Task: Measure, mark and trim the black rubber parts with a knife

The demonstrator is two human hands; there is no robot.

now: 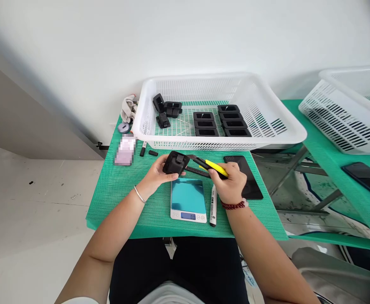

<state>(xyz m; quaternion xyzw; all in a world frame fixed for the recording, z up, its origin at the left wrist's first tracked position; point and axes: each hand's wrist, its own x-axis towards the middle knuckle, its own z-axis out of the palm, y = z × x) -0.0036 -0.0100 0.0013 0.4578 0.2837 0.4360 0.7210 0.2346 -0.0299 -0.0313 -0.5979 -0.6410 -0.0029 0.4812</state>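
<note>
My left hand (pixel 158 171) grips a black plastic housing (pixel 175 163), raised above the far edge of a small digital scale (pixel 189 198). In my right hand (pixel 231 182) is a yellow and black utility knife (pixel 214 167), its tip pointing left, close beside the housing; I cannot tell whether the two touch. A dark strip-like object (pixel 199 171) shows below the knife, partly hidden. Nothing rests on the scale's shiny plate, and its display seems to read 0.0. A white marker (pixel 213 206) lies on the table between the scale and my right wrist.
A white plastic basket (pixel 223 142) holding several black housings (pixel 204 123) stands at the back of the green-covered table (pixel 124 211). Behind my right hand lies a dark tablet or phone (pixel 251 181). Gloves (pixel 128 109) and small pens (pixel 143 148) are at left. Another basket (pixel 346 122) stands right.
</note>
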